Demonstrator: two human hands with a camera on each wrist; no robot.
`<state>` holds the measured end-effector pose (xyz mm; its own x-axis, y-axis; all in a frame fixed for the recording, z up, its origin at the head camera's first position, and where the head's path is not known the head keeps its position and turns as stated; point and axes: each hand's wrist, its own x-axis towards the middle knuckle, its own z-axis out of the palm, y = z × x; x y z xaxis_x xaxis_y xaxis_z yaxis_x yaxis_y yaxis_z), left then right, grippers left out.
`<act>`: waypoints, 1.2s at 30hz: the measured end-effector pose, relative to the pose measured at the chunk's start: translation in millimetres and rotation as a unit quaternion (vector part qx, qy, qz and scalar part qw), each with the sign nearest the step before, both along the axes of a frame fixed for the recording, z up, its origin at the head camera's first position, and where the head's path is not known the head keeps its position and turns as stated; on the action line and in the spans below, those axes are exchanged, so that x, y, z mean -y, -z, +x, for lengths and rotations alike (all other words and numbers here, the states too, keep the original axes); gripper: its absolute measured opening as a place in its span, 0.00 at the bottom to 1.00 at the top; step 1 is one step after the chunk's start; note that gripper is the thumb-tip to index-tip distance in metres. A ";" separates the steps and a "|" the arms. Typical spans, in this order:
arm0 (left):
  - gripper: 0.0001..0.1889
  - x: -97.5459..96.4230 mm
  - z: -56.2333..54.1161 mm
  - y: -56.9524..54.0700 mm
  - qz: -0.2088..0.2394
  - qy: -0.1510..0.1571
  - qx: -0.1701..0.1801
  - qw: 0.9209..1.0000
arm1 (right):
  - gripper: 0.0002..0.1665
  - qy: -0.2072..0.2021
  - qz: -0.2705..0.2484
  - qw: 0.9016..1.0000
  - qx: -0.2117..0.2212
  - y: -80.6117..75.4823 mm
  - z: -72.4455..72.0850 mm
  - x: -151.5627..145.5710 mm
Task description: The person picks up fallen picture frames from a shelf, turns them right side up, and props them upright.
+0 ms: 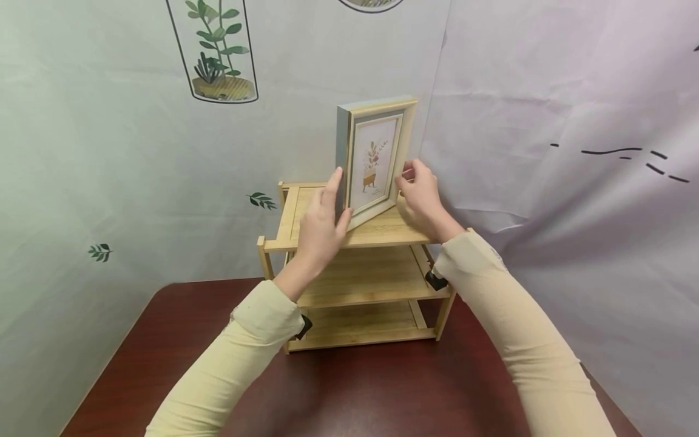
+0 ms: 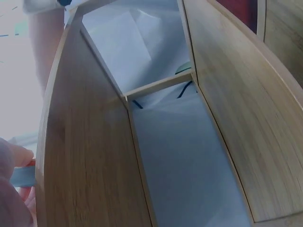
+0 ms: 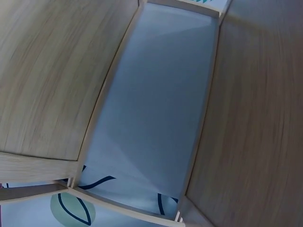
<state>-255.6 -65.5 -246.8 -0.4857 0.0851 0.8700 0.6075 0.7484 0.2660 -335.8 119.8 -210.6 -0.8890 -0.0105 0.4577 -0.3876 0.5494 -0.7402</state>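
Note:
A picture frame (image 1: 374, 159) with a cream front, grey-blue sides and a potted plant print stands upright on the top shelf of a wooden rack (image 1: 284, 221), turned at an angle. My left hand (image 1: 320, 226) grips its left side near the bottom, fingers along the side and thumb at the front corner. At the opposite edge my right hand (image 1: 420, 191) pinches the frame with bent fingers. In the left wrist view, part of the left hand (image 2: 14, 184) shows around the grey-blue edge beyond the shelf board. The right wrist view shows only the rack's shelves (image 3: 57, 80), the hand being hidden.
Two lower shelves (image 1: 360, 276) lie under the top one. The rack stands on a dark red table (image 1: 382, 388) close to a pale curtain-like backdrop (image 1: 136, 152) with printed plants. Black wrist straps (image 1: 435, 280) sit near the rack's front posts.

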 end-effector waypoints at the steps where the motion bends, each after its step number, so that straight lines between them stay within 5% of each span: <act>1: 0.34 -1.5 0.3 0.5 -0.002 -0.004 -0.004 1.000 | 0.13 0.002 0.003 1.000 0.003 -0.7 -1.0 0.8; 25: 0.32 -23.1 0.8 4.8 -0.009 -0.049 -0.046 0.998 | 0.18 -0.008 0.002 1.000 0.022 -7.3 -16.2 3.0; 30: 0.31 -23.4 0.5 5.3 -0.007 -0.048 -0.045 0.998 | 0.18 -0.007 -0.102 0.993 -0.054 -16.0 -12.0 0.5; 36: 0.32 -23.1 -0.2 6.9 -0.007 -0.048 -0.044 0.998 | 0.16 -0.034 -0.214 0.961 -0.170 -45.3 11.2 11.0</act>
<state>-255.8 -42.4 -253.7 -0.4141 0.0548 0.9086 0.5538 0.8073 0.2037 -324.6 108.8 -165.3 -0.6917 0.1905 0.6966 -0.6707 0.1881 -0.7175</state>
